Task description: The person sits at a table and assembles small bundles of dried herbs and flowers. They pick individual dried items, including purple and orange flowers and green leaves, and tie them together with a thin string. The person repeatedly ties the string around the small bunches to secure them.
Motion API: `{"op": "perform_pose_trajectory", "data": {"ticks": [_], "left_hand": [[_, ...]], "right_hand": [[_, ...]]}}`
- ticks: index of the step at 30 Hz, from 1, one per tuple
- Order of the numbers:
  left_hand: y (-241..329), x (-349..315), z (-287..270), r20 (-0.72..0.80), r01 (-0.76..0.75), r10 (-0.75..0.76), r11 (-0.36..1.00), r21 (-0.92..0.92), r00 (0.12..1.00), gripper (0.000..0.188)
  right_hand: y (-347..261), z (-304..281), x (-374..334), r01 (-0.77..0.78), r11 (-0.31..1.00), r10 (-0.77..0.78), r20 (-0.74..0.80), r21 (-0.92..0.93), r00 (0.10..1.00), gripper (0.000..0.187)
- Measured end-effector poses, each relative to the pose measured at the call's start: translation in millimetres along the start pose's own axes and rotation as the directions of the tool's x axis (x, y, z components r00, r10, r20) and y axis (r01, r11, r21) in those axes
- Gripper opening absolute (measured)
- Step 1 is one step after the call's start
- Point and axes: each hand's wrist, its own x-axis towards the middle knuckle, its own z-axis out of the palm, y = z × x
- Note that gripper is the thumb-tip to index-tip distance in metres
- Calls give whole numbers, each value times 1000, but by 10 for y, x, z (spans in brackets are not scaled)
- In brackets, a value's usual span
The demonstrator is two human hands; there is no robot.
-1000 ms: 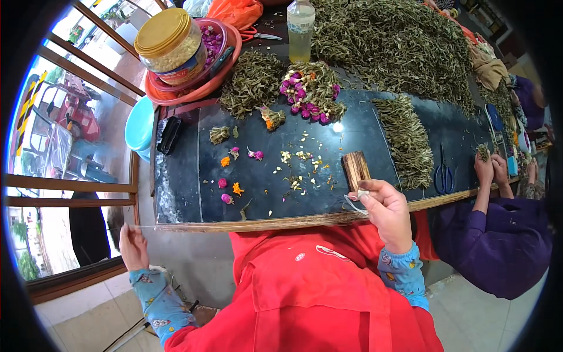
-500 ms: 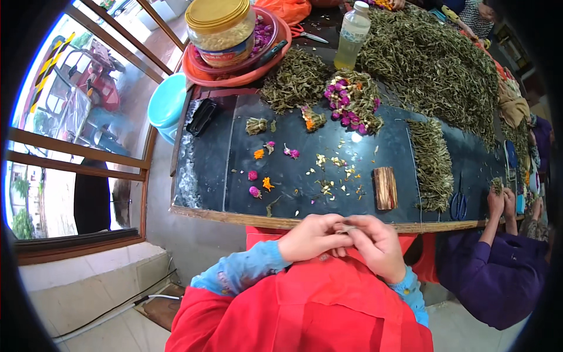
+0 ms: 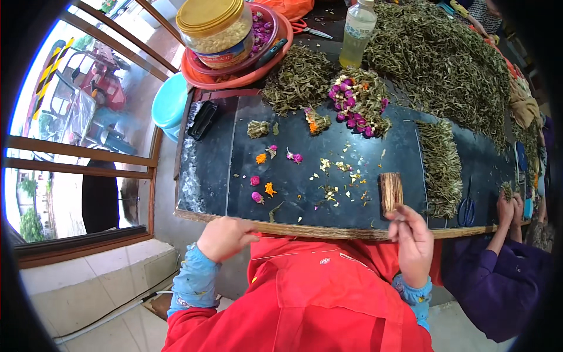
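My right hand (image 3: 413,242) is raised at the front edge of the black table top (image 3: 352,170), its fingertips pinched close together just below a small wooden block (image 3: 391,191). Whether anything is between the fingers does not show. My left hand (image 3: 226,237) rests curled against the table's wooden front edge (image 3: 293,229) with nothing visible in it. Small pink and orange flower heads (image 3: 262,189) and pale petal scraps (image 3: 343,176) lie scattered on the top between my hands. Both forearms wear blue patterned sleeves over a red apron.
Piles of dried green leaves (image 3: 440,64) and purple flowers (image 3: 352,102) fill the far side. A yellow-lidded jar (image 3: 216,29) sits in an orange basin, beside a plastic bottle (image 3: 356,32). A blue bucket (image 3: 170,105) stands left. A person in purple (image 3: 504,276) works at right, near blue scissors (image 3: 467,209).
My hands, held together in front of my chest half a second ago, have parted. The left went left along the table edge; the right rose to the wooden block.
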Motion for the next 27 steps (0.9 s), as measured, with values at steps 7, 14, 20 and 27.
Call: {"op": "perform_pose_trajectory", "data": {"ticks": [7,14,20,27], "left_hand": [[104,590,-138,-579,-70,-65,976,-208,812,13],[-111,864,-533,-613,-20,-14,999,-49,790,13],[-56,530,-273,-406,-117,95,993,-29,909,18],[-88,416,19,-540,-84,43,995,-53,841,24]], "right_hand": [[-42,342,180,-17,1000,16,234,4,972,30],[49,201,119,-151,986,144,101,64,984,24],[130,326,224,-169,981,149,191,92,970,25],[126,412,335,-179,982,160,233,61,959,26]]}}
